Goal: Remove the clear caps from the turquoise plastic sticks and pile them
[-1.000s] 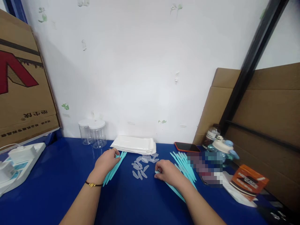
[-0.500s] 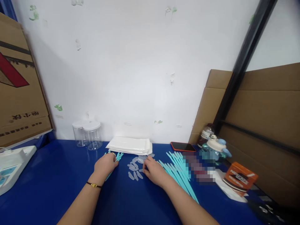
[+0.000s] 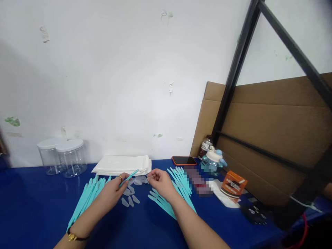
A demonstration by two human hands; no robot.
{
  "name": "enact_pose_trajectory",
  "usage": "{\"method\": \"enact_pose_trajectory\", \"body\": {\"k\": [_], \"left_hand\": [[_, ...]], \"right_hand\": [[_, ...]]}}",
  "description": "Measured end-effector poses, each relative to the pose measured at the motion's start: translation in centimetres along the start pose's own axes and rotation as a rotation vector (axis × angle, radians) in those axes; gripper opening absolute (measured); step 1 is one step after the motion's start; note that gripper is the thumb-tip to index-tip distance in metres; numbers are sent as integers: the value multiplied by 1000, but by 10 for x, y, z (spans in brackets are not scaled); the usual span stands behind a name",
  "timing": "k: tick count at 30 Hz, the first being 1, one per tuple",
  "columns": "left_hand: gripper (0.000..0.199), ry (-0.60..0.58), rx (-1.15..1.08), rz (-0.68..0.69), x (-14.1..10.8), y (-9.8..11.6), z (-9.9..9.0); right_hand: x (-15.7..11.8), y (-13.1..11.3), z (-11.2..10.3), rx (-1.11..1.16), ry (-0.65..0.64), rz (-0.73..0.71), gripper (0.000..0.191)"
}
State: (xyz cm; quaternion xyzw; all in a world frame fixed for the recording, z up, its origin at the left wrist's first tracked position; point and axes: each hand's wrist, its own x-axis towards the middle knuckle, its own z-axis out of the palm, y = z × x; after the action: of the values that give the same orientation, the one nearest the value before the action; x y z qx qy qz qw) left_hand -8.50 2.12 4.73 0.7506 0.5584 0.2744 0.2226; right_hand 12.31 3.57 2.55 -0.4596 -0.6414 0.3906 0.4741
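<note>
On the blue table (image 3: 137, 228), teal sticks (image 3: 84, 199) fan out front-left and front-right of the white stack (image 3: 121, 164). Before the stack, the left hand (image 3: 113, 191) pinches a single stick (image 3: 133, 174). Front-right of the stack, the right hand (image 3: 162, 184) has its fingertips drawn together; whether they pinch anything I cannot tell. Clear pieces (image 3: 137, 182) lie in front of the stack.

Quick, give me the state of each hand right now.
Left hand: closed, holding a teal stick.
Right hand: closed in a pinch by the translucent pieces; whether it holds one cannot be told.
</note>
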Motion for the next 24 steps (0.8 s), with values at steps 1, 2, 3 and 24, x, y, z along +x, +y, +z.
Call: {"method": "enact_pose_trajectory", "body": {"k": [1,2,3,24], "left_hand": [[37,-19,-45,17,-2,4,4],[40,-36,-92,23,-4,8,7],[44,-46,-131,24,-5,11,9],[42,-112,-26,144,-10,8,16]], "right_hand": [[1,0,0,81,1,30,17],[2,1,-1,156,2,56,20],[3,1,-1,222,3,75,22],[-2,0,2,468,-80,81,26]]}}
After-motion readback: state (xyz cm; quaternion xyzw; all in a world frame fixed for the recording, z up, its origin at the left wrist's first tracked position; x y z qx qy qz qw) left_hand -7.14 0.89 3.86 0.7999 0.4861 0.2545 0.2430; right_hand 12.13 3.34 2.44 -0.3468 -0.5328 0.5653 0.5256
